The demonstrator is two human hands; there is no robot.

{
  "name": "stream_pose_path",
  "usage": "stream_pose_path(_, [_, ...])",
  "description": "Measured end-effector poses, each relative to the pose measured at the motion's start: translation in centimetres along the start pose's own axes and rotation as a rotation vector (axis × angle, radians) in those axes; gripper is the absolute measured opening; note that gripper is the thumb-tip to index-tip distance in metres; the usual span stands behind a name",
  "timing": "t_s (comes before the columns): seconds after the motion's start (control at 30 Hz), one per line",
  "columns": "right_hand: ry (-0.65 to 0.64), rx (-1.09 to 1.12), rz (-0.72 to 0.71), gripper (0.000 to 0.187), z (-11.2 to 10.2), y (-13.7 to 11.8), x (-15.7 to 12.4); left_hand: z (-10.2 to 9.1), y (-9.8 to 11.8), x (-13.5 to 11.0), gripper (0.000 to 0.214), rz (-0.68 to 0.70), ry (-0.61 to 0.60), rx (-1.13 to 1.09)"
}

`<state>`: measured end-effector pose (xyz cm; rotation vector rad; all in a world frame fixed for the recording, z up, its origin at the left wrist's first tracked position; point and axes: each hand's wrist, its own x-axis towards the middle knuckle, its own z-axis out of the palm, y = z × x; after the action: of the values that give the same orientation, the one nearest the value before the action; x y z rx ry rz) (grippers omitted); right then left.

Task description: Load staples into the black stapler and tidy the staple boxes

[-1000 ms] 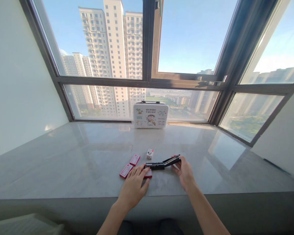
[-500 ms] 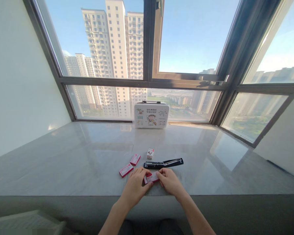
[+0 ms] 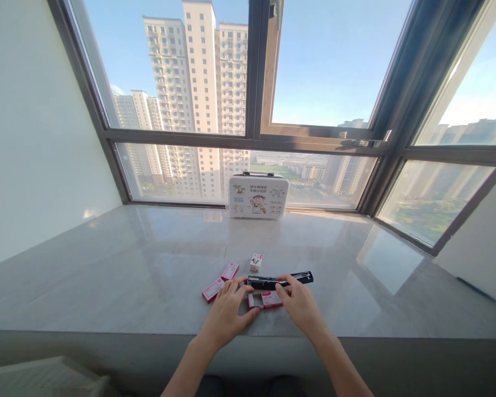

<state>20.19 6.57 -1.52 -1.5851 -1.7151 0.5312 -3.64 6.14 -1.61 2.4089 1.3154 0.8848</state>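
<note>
The black stapler point(image 3: 261, 283) lies opened out across the near middle of the worktop point(image 3: 157, 281), its left part flat and its right part angled slightly toward the far side, with a silvery strip showing. The right hand point(image 3: 301, 302) comes in from the near right and appears to pinch the stapler near its middle, thumb on the near side and forefinger on the far side. The left hand point(image 3: 228, 310) has its thumb spread wide from its fingers; the fingertips are at the stapler's left end, though whether they press on it I cannot tell.

For good handling, a light pinch square across the body would seem best, with the left fingertips as a stop so that it does not swivel (an opened stapler looks apt to fold at its joint). Skin is better clear of that joint.

Just on the near side, between the hands, sits a red-and-white box point(image 3: 271, 299) with its tray partly slid out at the left; the left thumb is close to its near edge, so a low wrist might nudge it. Farther left lie two pink-edged boxes point(image 3: 213, 289); beyond the stapler, a small white box point(image 3: 255, 262). At the far side a white printed case point(image 3: 258, 197) stands upright before the window.
</note>
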Motion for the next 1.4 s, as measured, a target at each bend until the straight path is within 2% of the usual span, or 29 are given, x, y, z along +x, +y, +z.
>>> stream_pose_path(0.07, [-0.077,0.098,0.002,0.028,1.3,-0.8,0.7,0.1,0.1,-0.1,0.035,-0.003,-0.006,0.027])
stream_pose_path(0.2, [-0.219,0.427,0.127,0.036,4.3,-0.9,2.3,0.1,0.0,-0.1,0.030,-0.016,0.009,0.017])
stream_pose_path(0.3, [-0.218,0.591,0.200,0.037,5.8,-0.7,2.8,0.0,-0.2,0.0,0.029,-0.023,0.005,-0.009])
stream_pose_path(0.4, [-0.197,0.643,0.245,0.036,6.2,-1.2,3.1,0.0,-0.5,0.2,0.029,-0.031,0.004,-0.030])
stream_pose_path(0.5, [-0.211,0.585,0.182,0.030,5.9,-2.4,3.6,0.0,-0.6,0.2,0.030,-0.041,0.007,-0.039])
stream_pose_path(0.63, [-0.229,0.387,0.006,0.017,4.5,-4.1,3.8,0.1,-0.7,0.2,0.032,-0.053,0.016,-0.053])
stream_pose_path(0.77, [-0.232,0.169,-0.182,0.009,2.5,-5.3,2.5,0.1,-0.7,0.1,0.032,-0.048,0.030,-0.058])
stream_pose_path(0.9, [-0.250,-0.015,-0.256,0.004,1.9,-5.3,0.9,0.0,-0.5,-0.1,0.026,-0.057,0.037,-0.054])
stream_pose_path(1.03, [-0.265,-0.093,-0.251,0.006,2.4,-4.9,0.3,-0.2,0.0,-0.1,0.017,-0.046,0.030,-0.068])
stream_pose_path(1.1, [-0.264,-0.085,-0.253,0.008,2.3,-4.6,0.1,-0.3,0.1,-0.2,0.019,-0.047,0.022,-0.081])
stream_pose_path(1.23, [-0.172,-0.091,-0.187,0.012,0.7,-2.8,-0.3,-0.3,0.0,-0.3,0.029,-0.115,0.041,-0.116])
stream_pose_path(1.33, [-0.082,-0.240,-0.054,0.030,-0.9,-0.6,-0.4,0.0,0.0,-0.2,0.026,-0.172,0.067,-0.048])
stream_pose_path(1.4, [-0.119,-0.334,0.005,0.045,-1.3,0.4,-0.6,0.3,0.0,-0.1,0.033,-0.184,0.056,0.038])
